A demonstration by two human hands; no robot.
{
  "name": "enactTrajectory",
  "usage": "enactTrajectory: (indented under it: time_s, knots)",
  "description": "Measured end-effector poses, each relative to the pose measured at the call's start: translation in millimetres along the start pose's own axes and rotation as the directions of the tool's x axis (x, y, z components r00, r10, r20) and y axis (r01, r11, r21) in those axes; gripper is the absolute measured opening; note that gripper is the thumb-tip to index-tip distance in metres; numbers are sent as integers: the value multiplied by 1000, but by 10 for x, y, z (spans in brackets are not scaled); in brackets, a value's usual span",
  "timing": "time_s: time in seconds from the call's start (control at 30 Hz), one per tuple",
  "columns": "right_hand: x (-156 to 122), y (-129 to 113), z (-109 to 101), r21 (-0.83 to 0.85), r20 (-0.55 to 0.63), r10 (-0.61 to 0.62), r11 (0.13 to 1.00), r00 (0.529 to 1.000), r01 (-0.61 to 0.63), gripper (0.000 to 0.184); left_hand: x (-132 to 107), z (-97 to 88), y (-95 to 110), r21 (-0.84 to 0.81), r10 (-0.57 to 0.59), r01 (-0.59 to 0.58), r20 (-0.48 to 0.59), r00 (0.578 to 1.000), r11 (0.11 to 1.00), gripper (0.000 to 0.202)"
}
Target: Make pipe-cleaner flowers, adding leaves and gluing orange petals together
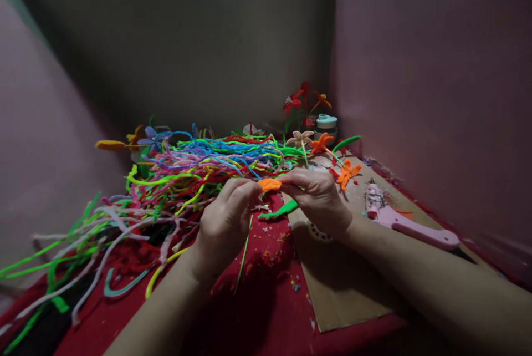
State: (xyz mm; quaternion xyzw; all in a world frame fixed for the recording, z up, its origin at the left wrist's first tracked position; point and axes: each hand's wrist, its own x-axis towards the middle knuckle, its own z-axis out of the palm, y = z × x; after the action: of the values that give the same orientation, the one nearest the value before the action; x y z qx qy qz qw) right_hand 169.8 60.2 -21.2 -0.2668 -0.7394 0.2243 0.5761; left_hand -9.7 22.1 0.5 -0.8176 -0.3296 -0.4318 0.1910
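Between both hands, near the middle of the view, is a small orange pipe-cleaner petal (270,184). My left hand (228,220) pinches its left end, with the fingers curled in. The right end is pinched by my right hand (316,198), between thumb and forefinger. Just below the petal lies a green pipe-cleaner leaf (279,210), partly covered by my right hand. A thin green stem (244,256) shows below my left hand, and I cannot tell whether it is held.
A heap of coloured pipe cleaners (216,159) spreads at the left. On the cardboard (344,284) at right are a pink glue gun (415,228) and orange pipe-cleaner flowers (348,173). A lidded jar (326,126) and red flowers (293,102) stand behind. Scraps litter the red cloth (266,256).
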Motion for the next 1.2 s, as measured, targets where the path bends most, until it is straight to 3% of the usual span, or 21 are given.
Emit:
enactTrajectory:
  time_s: [0.2,0.43,0.83,1.2]
  knots:
    - [-3,-27,-37,-175,-41,-259,953,965,248,15,-35,-35,13,80,58,-57,-8,998,995,25]
    - [11,-27,-51,-266,-78,-391,895,917,359,16,-77,-46,-11,100,129,-129,5,992,987,30]
    - [-5,-26,-47,-272,-21,-319,914,947,302,15,-37,-8,40,33,22,-21,-29,999,999,22]
    - [-5,-17,-45,-273,65,-213,936,975,223,21,-21,18,12,-42,-8,7,-20,1000,999,19]
